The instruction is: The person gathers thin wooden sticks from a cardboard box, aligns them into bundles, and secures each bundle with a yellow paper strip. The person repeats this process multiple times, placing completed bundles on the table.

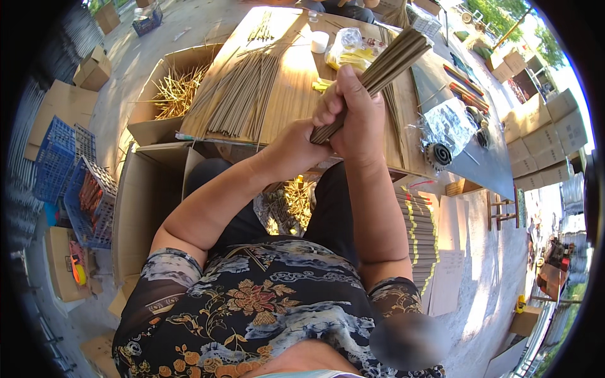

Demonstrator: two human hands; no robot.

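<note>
Both hands are closed round a thick bundle of thin brown incense sticks (398, 60), held over the near edge of the table and tilted up to the right. My right hand (356, 113) wraps the lower half of the bundle, thumb lying up along it. At the bundle's lower end my left hand (304, 142) grips close against the right one, its fingers partly hidden. Loose sticks of the same kind (242, 94) lie fanned out on the wooden table (293, 79), beyond my left forearm.
A clear plastic bag (345, 44), yellow strips (321, 84) and a white cup (319, 42) sit further back. Left stand a carton of straw-coloured sticks (179, 91) and blue crates (57, 157). Yellow-banded bundles (419, 233) rest at right. Opposite, another person (343, 9) sits.
</note>
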